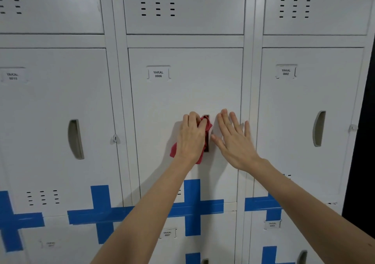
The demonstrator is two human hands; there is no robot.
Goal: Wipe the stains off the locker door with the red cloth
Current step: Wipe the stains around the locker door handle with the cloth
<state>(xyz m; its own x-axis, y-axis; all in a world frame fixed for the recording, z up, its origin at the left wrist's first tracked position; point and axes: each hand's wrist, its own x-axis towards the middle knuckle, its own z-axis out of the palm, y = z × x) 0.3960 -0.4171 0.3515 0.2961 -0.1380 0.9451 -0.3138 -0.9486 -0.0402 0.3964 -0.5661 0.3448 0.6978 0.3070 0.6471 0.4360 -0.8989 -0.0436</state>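
Red cloth [206,128] bunched under left hand [190,137], fingers clamped on it, pressed against locker door [162,105] at recessed handle [206,142], below label [158,74] reading YAKAL 0006. Right hand [233,140] flat, fingers spread, just right of handle.

red cloth [206,126]: crumpled, pressed against the door at its recessed handle, mostly covered by a hand; edges stick out at lower left and upper right.
locker door [184,93]: pale grey metal, closed, middle column; label reads "YAKAL 0006" at upper centre.
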